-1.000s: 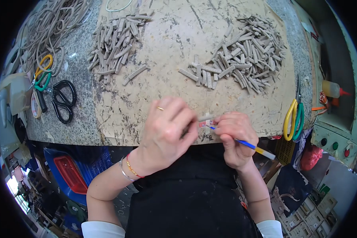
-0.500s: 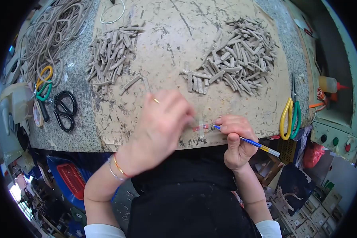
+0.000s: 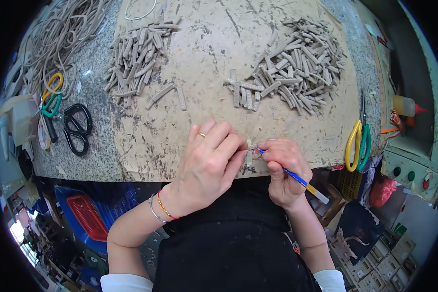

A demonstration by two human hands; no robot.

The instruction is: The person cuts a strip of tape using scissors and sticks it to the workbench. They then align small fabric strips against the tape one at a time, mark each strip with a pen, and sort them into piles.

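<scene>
**Brought in beside the right hand (image 3: 289,160) since the earlier frame: left hand (image 3: 207,163)**

Pinching a small strip (image 3: 252,146) by its end in the left hand, mostly hidden by fingers. Gripping a pen (image 3: 295,177) in the right hand, tip at the strip, near a red patch (image 3: 255,151). Could stray off line from a shift of the strip in a light pinch, or mark skin from a pen tip so near the left fingertips. Working close to the front edge of the surface (image 3: 78,165), with little margin for a dropped strip. Offering room ahead, between left pile (image 3: 138,58) and right pile (image 3: 301,65), past two loose strips (image 3: 181,98). Bounded rightward by scissors (image 3: 348,151).
</scene>
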